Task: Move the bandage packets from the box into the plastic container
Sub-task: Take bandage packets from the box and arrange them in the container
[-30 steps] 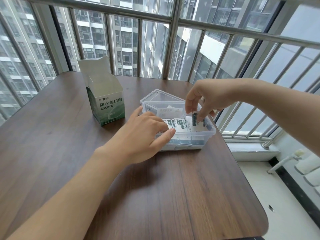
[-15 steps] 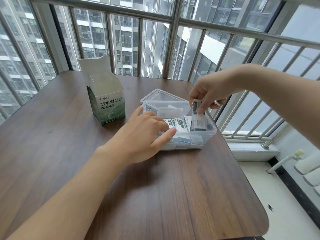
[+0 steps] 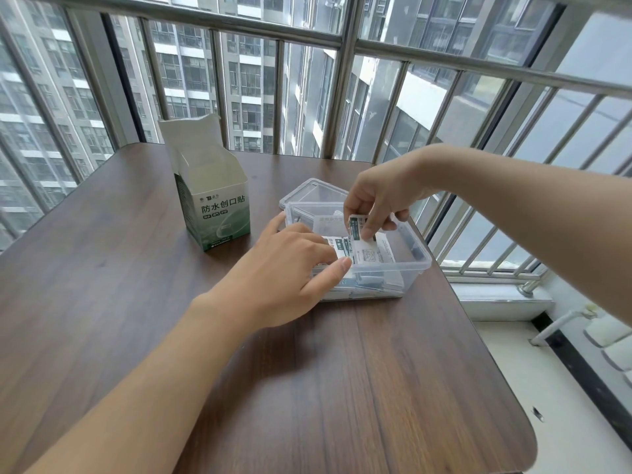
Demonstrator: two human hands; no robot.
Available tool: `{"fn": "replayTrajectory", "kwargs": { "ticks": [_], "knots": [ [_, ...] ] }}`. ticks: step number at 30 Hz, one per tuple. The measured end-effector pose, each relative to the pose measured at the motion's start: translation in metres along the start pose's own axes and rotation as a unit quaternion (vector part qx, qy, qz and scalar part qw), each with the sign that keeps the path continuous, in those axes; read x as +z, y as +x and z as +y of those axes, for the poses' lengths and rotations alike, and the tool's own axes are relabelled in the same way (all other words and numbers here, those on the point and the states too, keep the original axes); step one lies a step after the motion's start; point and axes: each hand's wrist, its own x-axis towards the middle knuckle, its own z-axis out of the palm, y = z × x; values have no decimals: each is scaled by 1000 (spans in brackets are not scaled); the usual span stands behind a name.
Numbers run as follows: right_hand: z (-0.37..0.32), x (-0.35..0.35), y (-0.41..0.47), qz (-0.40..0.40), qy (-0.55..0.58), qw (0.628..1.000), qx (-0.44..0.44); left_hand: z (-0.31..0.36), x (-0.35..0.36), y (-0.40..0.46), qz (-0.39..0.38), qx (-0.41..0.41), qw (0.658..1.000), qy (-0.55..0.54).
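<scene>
A green and white bandage box [image 3: 213, 213] stands open on the table, left of a clear plastic container [image 3: 415, 265]. Several white bandage packets [image 3: 372, 254] stand in a row inside the container. My right hand [image 3: 379, 196] hovers over the container and pinches one packet [image 3: 355, 229] between thumb and fingers, above the row. My left hand [image 3: 290, 265] lies against the container's near left side, its fingers curled over the rim onto the packets there. The box's inside is hidden.
The container's clear lid [image 3: 309, 193] leans behind it. The brown wooden table [image 3: 307, 388] ends close to the container's right side, with a drop to the floor. A metal window railing [image 3: 338, 97] runs along the far edge.
My right hand has carried its packet from the container's right end toward the left, over the middle of the row. The left hand has stayed put.
</scene>
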Motion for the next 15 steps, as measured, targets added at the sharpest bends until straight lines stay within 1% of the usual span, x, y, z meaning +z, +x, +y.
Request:
{"fn": "replayTrajectory", "kwargs": {
  "ticks": [2,5,8,15],
  "knots": [
    [0,5,2,17,-19,1000,-5,0,0,0,2,0,1000,-3],
    [-1,13,-1,62,-56,996,-13,0,0,0,2,1,1000,-3],
    [1,21,-8,99,-68,993,-12,0,0,1,2,2,1000,0],
    [6,33,-21,145,-16,989,2,0,0,2,19,6,1000,-9]
  ]
}}
